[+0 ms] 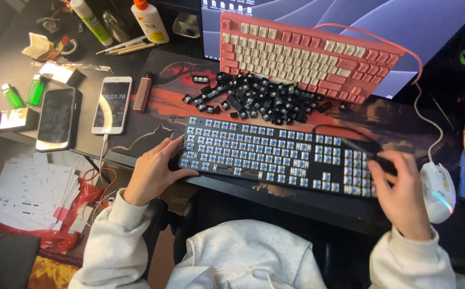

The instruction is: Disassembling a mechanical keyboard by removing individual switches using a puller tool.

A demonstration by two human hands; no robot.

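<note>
A black keyboard (275, 155) with its keycaps off shows rows of blue switches. My left hand (155, 171) rests on its left end, fingers curled over the edge. My right hand (401, 190) is over the keyboard's right end and grips a black wire keycap puller (358, 144), blurred by motion. A pile of black keycaps (259, 99) lies on the red desk mat (163, 91) just behind the keyboard.
A pink and white keyboard (307, 56) leans against the monitor (403, 32). A white mouse (440, 190) sits right of my right hand. Two phones (112, 104) (56, 119), lighters (35, 89), glue bottles (149, 21) and paper sheets (34, 190) lie left.
</note>
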